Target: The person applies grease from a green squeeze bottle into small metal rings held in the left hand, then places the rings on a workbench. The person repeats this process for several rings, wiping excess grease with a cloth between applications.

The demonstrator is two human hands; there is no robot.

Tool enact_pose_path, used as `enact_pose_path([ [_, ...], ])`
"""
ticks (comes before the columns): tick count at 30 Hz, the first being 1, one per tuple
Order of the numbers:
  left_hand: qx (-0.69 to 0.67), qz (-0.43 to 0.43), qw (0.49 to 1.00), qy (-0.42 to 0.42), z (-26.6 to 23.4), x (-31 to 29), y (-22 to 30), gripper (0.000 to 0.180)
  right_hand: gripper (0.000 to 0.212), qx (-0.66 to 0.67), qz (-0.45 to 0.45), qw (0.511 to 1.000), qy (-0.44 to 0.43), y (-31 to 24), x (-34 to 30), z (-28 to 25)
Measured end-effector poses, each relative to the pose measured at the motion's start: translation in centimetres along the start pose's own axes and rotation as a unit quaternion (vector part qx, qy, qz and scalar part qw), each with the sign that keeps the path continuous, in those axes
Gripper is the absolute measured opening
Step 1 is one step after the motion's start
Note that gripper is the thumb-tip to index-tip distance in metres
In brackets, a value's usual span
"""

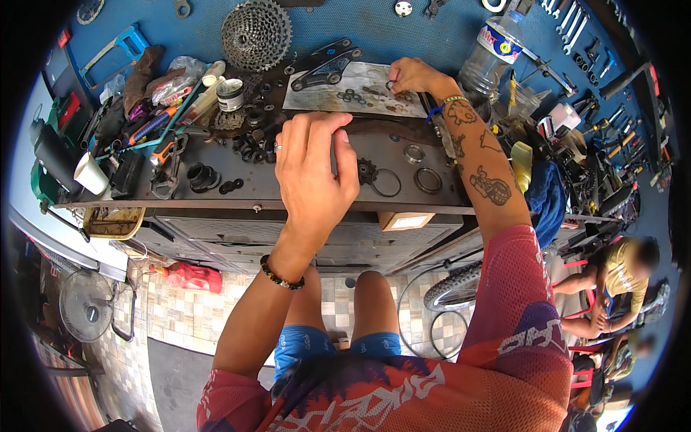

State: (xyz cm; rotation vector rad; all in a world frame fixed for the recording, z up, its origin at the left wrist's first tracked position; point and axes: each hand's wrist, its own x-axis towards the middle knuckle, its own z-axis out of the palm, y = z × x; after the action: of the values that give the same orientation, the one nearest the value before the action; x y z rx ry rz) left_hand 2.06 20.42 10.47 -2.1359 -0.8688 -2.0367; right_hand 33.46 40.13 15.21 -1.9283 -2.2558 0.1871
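My right hand (419, 78) reaches over a stained white sheet (302, 101) at the back of the bench. Its thumb and forefinger pinch a small dark ring (389, 85) just above the sheet. Beside it on the sheet lie several small washers (350, 95) and other small hardware, partly hidden by the hand. A black bike suspension link (327, 66) rests across the sheet's far left corner. My left hand (313, 158) hovers over the bench's front edge, fingers loosely bent and thumb apart from the forefinger. Nothing shows in it, though its palm is hidden.
Bearing rings (428, 180), a thin hoop (386, 183) and a small cog (366, 171) lie on the bench (288, 194). A cassette (256, 34) stands behind. Tools crowd the left, near a white cup (91, 174). A plastic bottle (491, 54) stands right. Two people (615, 281) sit lower right.
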Motion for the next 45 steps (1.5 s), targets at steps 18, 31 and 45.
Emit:
enact_pose_path([
  [18, 0.004, 0.009, 1.0, -0.006, 0.0, 0.1, 0.1, 0.02, 0.034, -0.043, -0.104, 0.982, 0.15, -0.5, -2.2, 1.4],
  [31, 0.0, 0.01, 1.0, -0.009, 0.0, 0.1, 0.4, 0.02, 0.014, -0.012, -0.088, 0.983, 0.16, -1.0, -3.9, 0.4],
  [45, 0.001, 0.011, 1.0, -0.009, 0.0, 0.1, 0.5, 0.021, 0.027, 0.153, -0.007, 0.988, -0.012, -3.7, -6.5, -1.3],
])
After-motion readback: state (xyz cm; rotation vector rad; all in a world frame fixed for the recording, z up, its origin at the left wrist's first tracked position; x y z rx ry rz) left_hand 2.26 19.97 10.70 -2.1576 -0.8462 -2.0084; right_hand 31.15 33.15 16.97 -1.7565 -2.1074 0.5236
